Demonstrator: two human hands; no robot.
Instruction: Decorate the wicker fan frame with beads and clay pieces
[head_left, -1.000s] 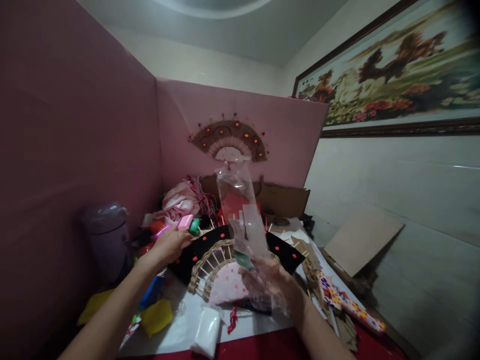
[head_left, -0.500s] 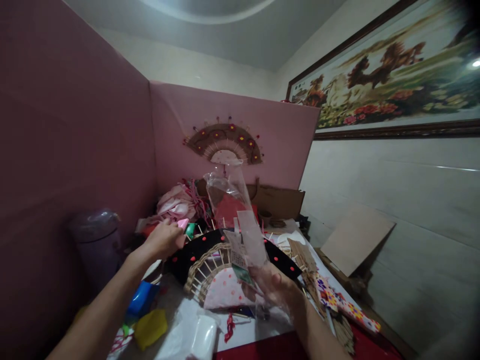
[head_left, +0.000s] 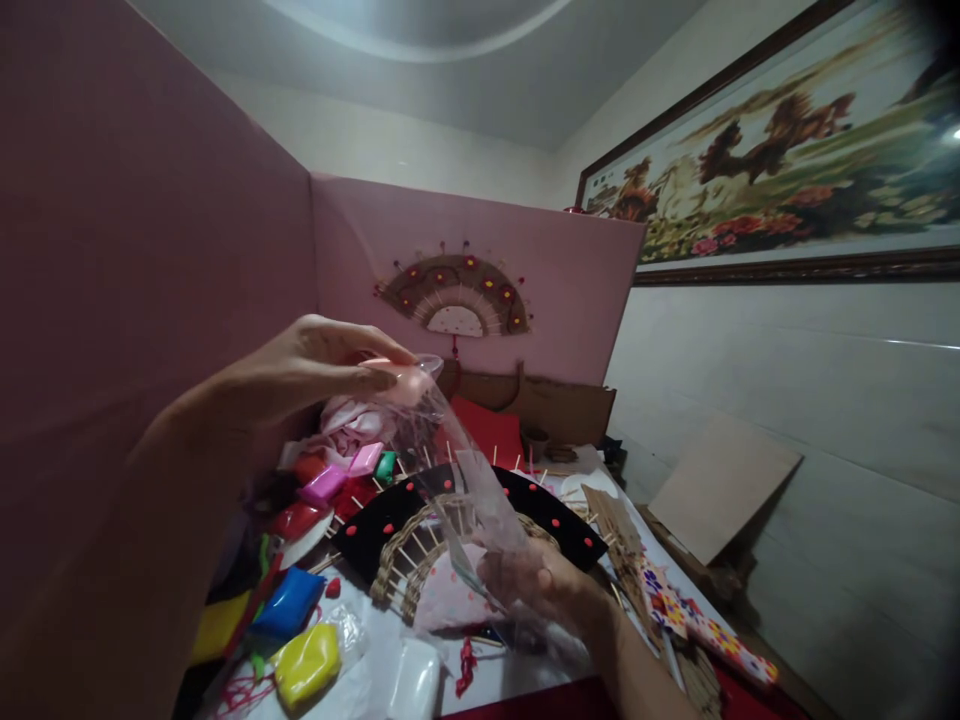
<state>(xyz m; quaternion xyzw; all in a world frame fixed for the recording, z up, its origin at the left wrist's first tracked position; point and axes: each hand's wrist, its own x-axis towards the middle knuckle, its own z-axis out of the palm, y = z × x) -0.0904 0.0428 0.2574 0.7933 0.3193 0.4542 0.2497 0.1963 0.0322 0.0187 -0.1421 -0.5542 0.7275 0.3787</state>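
My left hand is raised and pinches a peach-pink clay packet at the mouth of a clear plastic bag. The packet is partly hidden by my fingers and the film. Lower down, my right hand grips the bag's bottom part, which slants up to the left; a printed label shows faintly through it. Beneath the bag lies a fan with black cloth, red dots, a woven straw band and sticks poking past its rim. Its white dotted centre is partly covered by the bag and my right hand.
Yellow, blue, white and pink packets lie left and in front. A finished-looking fan hangs on the pink panel. Torn cardboard and flowered material lie right.
My left hand has lifted the peach-pink clay packet from beside the pink packets up to the bag's mouth. The bag's upper end now leans left; my right hand stays low, still holding it.
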